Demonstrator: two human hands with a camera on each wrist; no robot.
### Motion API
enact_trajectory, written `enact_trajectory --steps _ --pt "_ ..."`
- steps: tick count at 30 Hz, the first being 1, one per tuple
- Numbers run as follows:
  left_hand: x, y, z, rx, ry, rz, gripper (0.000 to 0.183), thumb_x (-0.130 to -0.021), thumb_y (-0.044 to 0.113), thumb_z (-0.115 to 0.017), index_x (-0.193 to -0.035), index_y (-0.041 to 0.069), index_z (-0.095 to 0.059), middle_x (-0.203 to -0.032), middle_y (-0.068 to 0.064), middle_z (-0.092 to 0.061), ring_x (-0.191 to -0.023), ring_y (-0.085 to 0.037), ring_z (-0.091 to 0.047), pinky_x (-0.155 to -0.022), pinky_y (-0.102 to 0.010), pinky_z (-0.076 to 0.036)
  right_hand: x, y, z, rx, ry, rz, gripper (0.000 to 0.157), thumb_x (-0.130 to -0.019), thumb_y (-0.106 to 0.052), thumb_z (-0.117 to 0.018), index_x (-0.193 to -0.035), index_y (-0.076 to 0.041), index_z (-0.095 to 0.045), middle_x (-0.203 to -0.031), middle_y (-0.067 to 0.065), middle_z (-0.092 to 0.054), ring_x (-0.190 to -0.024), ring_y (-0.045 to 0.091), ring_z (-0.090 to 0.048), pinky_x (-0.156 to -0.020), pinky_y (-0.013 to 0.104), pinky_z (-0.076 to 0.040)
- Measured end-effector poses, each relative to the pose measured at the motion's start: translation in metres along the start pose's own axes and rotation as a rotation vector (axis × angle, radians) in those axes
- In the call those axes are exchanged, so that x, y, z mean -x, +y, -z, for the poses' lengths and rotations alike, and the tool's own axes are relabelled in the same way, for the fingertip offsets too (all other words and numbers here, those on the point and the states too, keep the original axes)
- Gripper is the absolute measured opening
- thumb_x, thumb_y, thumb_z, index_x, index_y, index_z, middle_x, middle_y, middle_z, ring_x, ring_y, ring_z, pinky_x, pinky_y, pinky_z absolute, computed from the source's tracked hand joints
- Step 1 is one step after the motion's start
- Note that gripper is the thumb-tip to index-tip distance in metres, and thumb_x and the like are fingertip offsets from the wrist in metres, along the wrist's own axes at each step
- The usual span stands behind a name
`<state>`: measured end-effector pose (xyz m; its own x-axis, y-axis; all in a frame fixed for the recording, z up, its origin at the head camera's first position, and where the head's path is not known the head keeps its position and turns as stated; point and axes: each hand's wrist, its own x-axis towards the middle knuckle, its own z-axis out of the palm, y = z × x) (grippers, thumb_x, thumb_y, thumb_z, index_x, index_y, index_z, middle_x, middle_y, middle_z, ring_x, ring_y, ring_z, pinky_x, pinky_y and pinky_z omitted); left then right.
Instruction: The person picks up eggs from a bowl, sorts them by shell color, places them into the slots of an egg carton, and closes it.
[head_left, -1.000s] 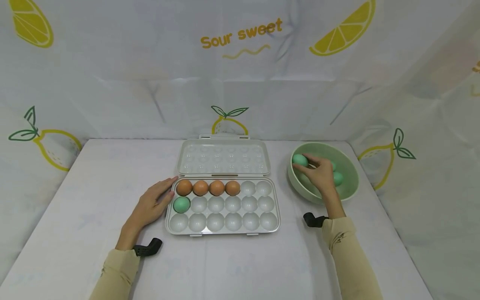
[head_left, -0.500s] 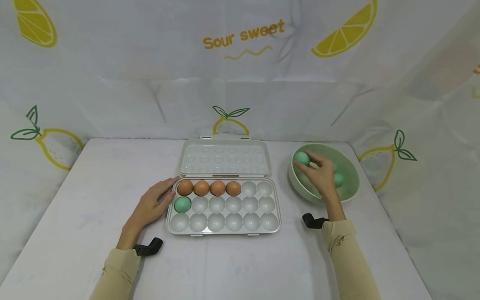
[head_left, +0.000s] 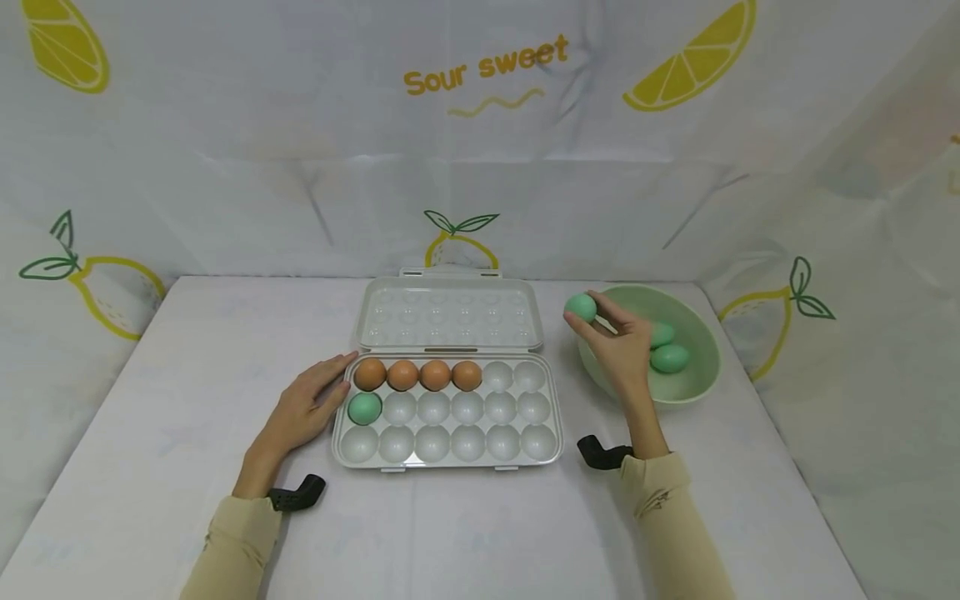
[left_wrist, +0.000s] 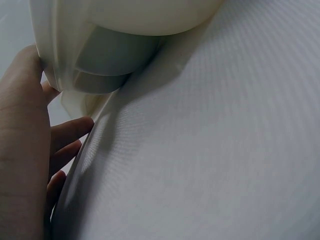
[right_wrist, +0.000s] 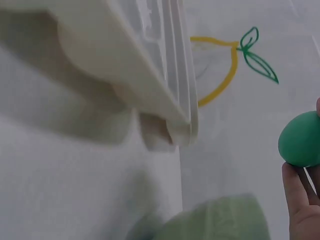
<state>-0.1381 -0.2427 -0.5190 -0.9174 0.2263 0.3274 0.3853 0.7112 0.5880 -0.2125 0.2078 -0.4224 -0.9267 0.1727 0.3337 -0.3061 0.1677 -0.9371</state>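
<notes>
My right hand (head_left: 621, 346) pinches a green egg (head_left: 581, 308) between thumb and fingers, over the left rim of a pale green bowl (head_left: 705, 383). In the right wrist view the same green egg (right_wrist: 301, 139) shows at the right edge with the fingertips (right_wrist: 294, 182) against it. My left hand (head_left: 303, 407) rests at the left side of a white egg carton (head_left: 447, 467), fingers and thumb touching its edge. Several brown eggs (head_left: 402, 375) fill the left part of the carton's back row; one green egg (head_left: 364, 408) sits in the middle row's leftmost cup.
Two green eggs (head_left: 670, 358) lie in the bowl. The carton's lid (head_left: 449, 312) is folded back behind it. A printed cloth wall (head_left: 480, 183) rises at the table's back edge, and a black wrist camera (head_left: 600, 452) sticks out from the right wrist.
My right hand has lifted the green egg from within the bowl and moved left to its rim, uncovering the eggs left inside. The left hand and carton have stayed put.
</notes>
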Motion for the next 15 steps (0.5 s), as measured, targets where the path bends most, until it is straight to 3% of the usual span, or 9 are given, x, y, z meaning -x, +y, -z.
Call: enact_trajectory --steps 7,12,15 --pt "0.001 -0.002 0.0 0.004 -0.003 -0.001 0.05 -0.101 0.018 -0.062 -0.15 0.016 -0.054 -0.147 -0.02 -0.059 -0.137 -0.044 -0.054 -0.114 -0.063 -0.042 0.023 -0.014 -0.044 -0.018 -0.176 0.101 0.045 -0.079 0.007 -0.082 -0.123 0.008 -0.07 -0.123 0.029 -0.07 -0.108 -0.003 -0.069 -0.092 0.018 -0.059" --pt "0.0 -0.002 0.0 0.005 -0.006 0.005 0.05 -0.101 0.02 -0.062 -0.15 0.017 -0.053 -0.148 -0.02 -0.058 -0.138 -0.043 -0.054 -0.115 -0.063 -0.041 0.04 -0.018 -0.072 -0.039 -0.289 0.1 0.044 -0.078 0.005 -0.084 -0.121 0.007 -0.072 -0.122 0.029 -0.071 -0.11 0.001 -0.07 -0.095 0.02 -0.059" --pt "0.0 -0.001 0.0 0.003 -0.008 0.006 0.05 -0.101 0.02 -0.062 -0.15 0.018 -0.053 -0.148 -0.02 -0.058 -0.138 -0.044 -0.053 -0.115 -0.063 -0.041 0.051 -0.02 -0.085 -0.063 -0.339 0.06 0.045 -0.078 0.005 -0.084 -0.121 0.007 -0.071 -0.124 0.028 -0.071 -0.115 0.013 -0.071 -0.097 0.023 -0.059"
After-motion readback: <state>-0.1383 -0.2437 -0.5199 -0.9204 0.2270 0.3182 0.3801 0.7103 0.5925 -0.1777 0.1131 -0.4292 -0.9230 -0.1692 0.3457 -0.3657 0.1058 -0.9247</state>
